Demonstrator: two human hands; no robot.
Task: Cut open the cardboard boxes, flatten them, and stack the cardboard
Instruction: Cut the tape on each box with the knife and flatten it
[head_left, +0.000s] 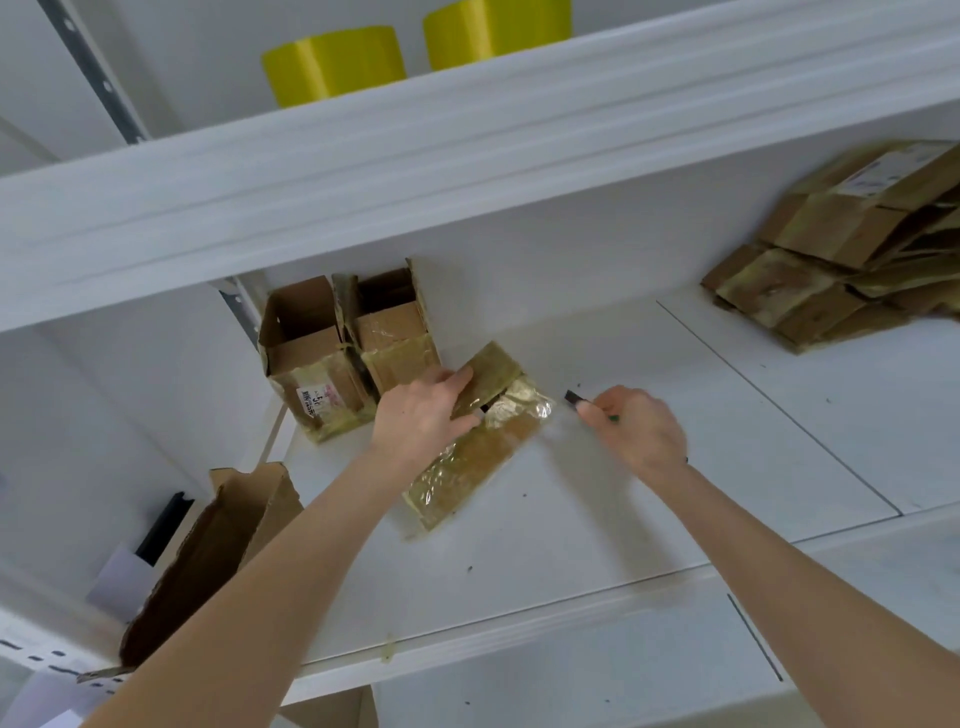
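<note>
**Taped box held flat on the shelf, cutter alongside**

A taped cardboard box (470, 460) is lying flat on the white shelf (623, 519), wrapped in glossy, yellowed tape. Its long axis is running diagonally, with the near end pointing toward the person and slightly left and the far end pointing toward the back of the shelf and to the right. A dark slit is showing across the top face, near the far end.

The left hand (421, 415) is resting on the box's far left part, with the fingers extended over the tape and the thumb lying just beside the slit. The right hand (639, 426) is hovering to the right of the box, apart from it, with its fingers curled around a cutter (574, 397). The cutter's dark tip is pointing left toward the box's far end and is not touching it. The box is thus sitting between the two forearms, under the left hand and just left of the right.

Two opened boxes (311, 364) are standing upright side by side at the back, just behind the left hand. A stack of flattened cardboard (841, 249) is lying well apart at the far right of the shelf. A larger open box (208, 561) is leaning at the lower left, beyond the shelf edge. Two yellow containers (332, 65) are sitting on the shelf above.
</note>
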